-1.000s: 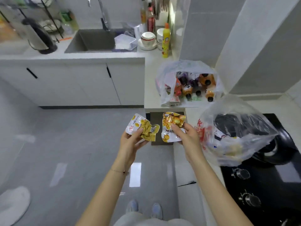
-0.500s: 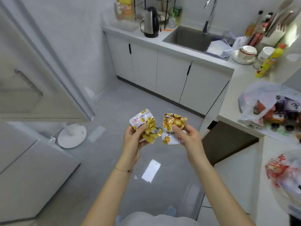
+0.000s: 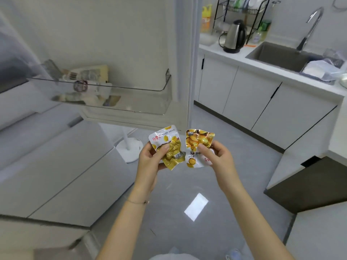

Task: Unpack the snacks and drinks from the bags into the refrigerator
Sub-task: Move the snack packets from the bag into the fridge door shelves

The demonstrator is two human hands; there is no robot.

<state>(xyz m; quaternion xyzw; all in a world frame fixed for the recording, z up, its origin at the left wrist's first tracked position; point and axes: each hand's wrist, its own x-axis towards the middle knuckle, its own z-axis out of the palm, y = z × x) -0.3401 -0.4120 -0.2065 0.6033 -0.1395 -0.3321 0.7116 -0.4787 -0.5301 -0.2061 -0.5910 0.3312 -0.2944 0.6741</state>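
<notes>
Held upright at frame centre, side by side, just apart: crinkled white-and-gold left snack packet (image 3: pixel 163 137), matching right snack packet (image 3: pixel 199 138). Upper left, refrigerator door (image 3: pixel 112 44) open.

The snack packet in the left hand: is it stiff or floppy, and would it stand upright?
Probably floppy: the foil snack packet is crinkled and bulges over lumpy contents. Likely light: the left hand holds it between thumb and fingers. It would probably fall flat rather than stand.
</notes>
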